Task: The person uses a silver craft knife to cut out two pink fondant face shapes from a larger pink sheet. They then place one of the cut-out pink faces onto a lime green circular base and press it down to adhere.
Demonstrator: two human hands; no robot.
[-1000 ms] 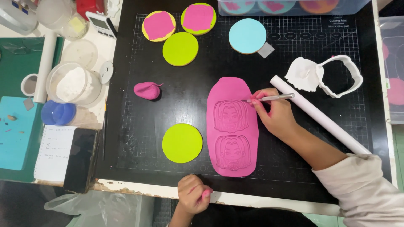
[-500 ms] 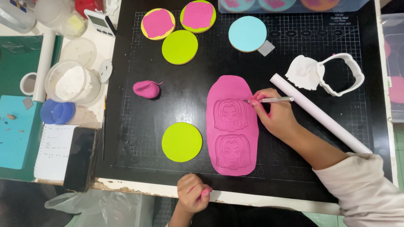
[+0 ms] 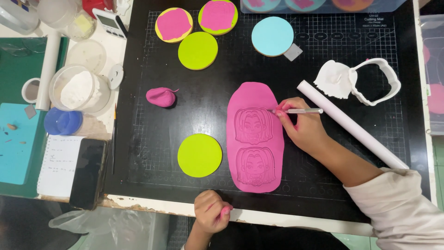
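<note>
The left hand (image 3: 212, 212) sits at the near edge of the black cutting mat (image 3: 360, 60), fingers curled into a loose fist around a small bit of pink paste; what exactly it grips is too small to tell. Just beyond it lies the pink fondant sheet (image 3: 255, 95), a long oval flat on the mat a little right of its middle, running from near the front edge toward the centre. It carries 2 embossed face-and-hair figures, 1 above the other, both with outlines pressed in but not lifted out.

The right hand (image 3: 303, 129) rests on the mat at the sheet's right side, fingers pinched closed around a slim metal tool (image 3: 300, 111) held like a pen, its tip touching the hair edge of the far figure. To do this cut well, I judge the tip should follow the pressed outline in short strokes, with the heel of the hand kept off the soft paste so the relief stays crisp.

Left of the sheet sits a green disc (image 3: 200, 155), then a pink lump (image 3: 161, 96). A white rolling pin (image 3: 351, 125) lies diagonally to the right
</note>
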